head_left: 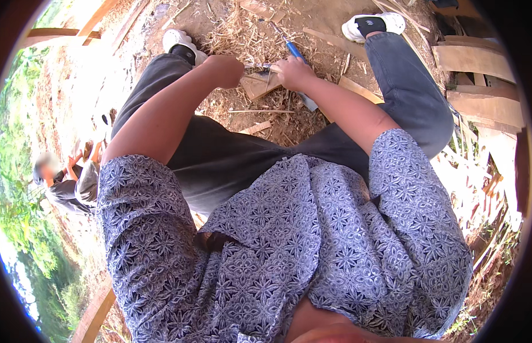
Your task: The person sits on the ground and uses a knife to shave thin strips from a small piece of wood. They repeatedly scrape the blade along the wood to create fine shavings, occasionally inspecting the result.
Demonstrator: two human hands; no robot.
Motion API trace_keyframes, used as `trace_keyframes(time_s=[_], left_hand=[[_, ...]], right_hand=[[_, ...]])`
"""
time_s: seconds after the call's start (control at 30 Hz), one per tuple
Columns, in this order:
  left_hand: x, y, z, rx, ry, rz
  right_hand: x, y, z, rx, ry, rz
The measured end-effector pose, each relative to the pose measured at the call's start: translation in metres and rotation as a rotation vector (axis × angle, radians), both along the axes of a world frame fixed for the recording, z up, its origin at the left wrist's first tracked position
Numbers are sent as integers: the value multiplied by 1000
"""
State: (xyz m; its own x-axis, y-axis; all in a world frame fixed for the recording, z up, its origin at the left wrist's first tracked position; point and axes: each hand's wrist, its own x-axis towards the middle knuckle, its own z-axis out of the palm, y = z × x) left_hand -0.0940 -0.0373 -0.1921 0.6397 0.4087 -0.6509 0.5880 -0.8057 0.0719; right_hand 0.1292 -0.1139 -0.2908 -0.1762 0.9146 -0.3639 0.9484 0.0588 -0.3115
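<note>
My left hand (pixel 225 71) is closed in a fist above the ground between my spread legs. My right hand (pixel 293 73) is closed too, its fingertips bent near a wooden block (pixel 258 87) that sits between my hands. A thin, pale, shiny strip (pixel 257 66) runs from the left fist toward the right fingers; I cannot make out its kind. Just beyond the right hand lies a tool with a blue handle (pixel 294 50) and a thin metal shaft. A flat grey metal piece (pixel 308 103) shows beneath the right wrist.
Wood shavings (pixel 232 34) and loose sticks cover the brown dirt. Cut boards (pixel 476 62) are stacked at the right. My shoes (pixel 182 44) stand on either side. Another person (pixel 72 180) sits at the far left, near green plants (pixel 26 223).
</note>
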Motion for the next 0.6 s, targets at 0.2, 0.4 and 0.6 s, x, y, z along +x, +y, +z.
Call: trace_keyframes(time_s=[0.2, 0.4, 0.6], left_hand=[[8, -6, 12, 24, 35, 25], [37, -7, 24, 1, 194, 18], [41, -14, 28, 19, 138, 37]], right_hand=[[12, -24, 62, -259, 373, -324], [6, -97, 10, 327, 461, -219], [-27, -92, 52, -128, 599, -292]])
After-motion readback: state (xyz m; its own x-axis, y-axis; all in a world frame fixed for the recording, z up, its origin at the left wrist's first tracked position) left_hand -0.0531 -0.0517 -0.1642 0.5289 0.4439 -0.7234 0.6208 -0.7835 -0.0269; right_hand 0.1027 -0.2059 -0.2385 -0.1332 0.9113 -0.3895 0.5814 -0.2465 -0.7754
